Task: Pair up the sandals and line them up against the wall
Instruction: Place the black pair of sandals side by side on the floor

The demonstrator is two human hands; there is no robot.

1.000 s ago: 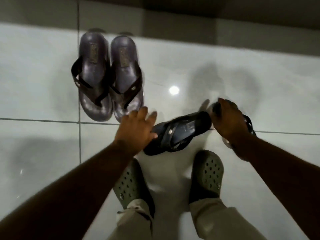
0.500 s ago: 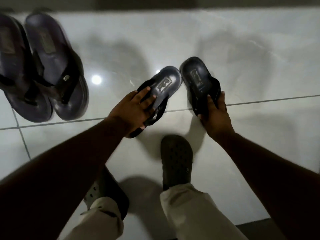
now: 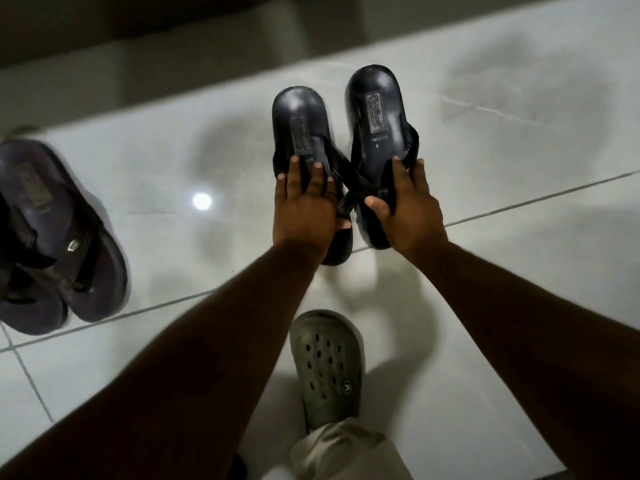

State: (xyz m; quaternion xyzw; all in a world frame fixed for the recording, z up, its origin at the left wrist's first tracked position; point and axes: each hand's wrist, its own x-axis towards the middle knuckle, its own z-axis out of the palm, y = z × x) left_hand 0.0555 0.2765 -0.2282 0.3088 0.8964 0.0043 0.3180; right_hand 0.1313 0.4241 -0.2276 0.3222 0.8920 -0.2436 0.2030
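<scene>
Both black sandals (image 3: pixel 377 133) now lie parallel, hands (image 3: pixel 304 209) hiding their straps

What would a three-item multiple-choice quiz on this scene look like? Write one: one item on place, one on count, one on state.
1. Where does the other sandal pair lie?
A. At the picture's left edge
B. Between the two hands
C. On top of the clog

2. How many sandals show in all?
A. Two
B. Four
C. Six

3. How do the two black sandals stand?
A. Stacked sole to sole
B. Side by side, heels toward the wall
C. One flipped upside down

Key:
1 A: that pair sits far left, apart from both hands.
2 B: the left hand is on the left sandal, the right hand on the right sandal, plus the two at the left.
3 B: both footbeds face up, heels pointing at the wall, toes near the clog.
</scene>
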